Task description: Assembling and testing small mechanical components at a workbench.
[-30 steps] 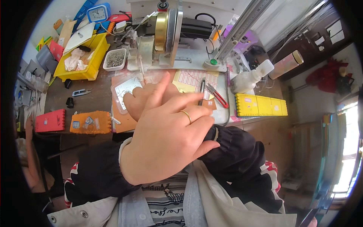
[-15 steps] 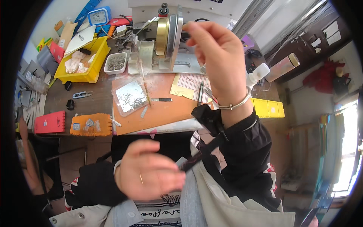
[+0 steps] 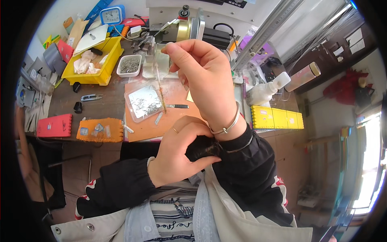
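Near the surface's point(image 3: 60, 111) front edge, the left hand point(image 3: 171, 151) curves around a black band point(image 3: 200, 148), grip unclear, by the right hand point(image 3: 209, 74), whose fingers pinch together. Probably light and pliable, it suits an edge hold.

There are two bare hands point(image 3: 171, 149) point(image 3: 213, 78) and one silver metal bangle point(image 3: 224, 130). I count also one yellow plastic bin point(image 3: 86, 79) and one blue square clock point(image 3: 112, 15).
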`<action>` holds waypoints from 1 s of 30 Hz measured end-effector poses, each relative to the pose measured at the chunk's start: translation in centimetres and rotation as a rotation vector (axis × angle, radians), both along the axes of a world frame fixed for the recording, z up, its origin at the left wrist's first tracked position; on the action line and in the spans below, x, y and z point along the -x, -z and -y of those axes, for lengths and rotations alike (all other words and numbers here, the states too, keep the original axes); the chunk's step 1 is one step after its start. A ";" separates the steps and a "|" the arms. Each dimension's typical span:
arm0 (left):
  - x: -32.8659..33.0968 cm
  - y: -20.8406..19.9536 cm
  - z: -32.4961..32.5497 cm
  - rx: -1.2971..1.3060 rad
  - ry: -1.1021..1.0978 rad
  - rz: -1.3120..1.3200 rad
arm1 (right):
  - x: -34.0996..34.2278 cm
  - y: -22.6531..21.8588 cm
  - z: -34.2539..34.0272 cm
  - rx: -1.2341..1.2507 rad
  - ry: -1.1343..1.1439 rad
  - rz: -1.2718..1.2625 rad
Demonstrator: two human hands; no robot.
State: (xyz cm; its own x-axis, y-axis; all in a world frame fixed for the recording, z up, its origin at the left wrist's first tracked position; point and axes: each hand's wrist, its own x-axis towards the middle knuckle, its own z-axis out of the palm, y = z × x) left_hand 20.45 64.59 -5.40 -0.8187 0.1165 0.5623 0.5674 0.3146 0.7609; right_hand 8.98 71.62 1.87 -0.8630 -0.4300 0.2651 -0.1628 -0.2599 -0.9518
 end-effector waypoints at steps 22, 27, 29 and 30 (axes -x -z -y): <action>0.8 -0.2 2.2 0.011 -0.202 -0.115 | -0.4 2.3 -0.6 0.416 -0.266 0.690; 0.7 0.4 2.1 -0.045 -0.256 -0.054 | -1.7 4.9 -1.0 -0.022 -0.084 0.140; 0.4 0.9 2.3 -0.068 -0.219 -0.027 | -2.1 5.9 -1.4 -0.226 -0.011 -0.102; 0.4 1.3 2.3 -0.080 -0.200 -0.013 | -2.3 6.1 -1.7 -0.223 -0.037 -0.107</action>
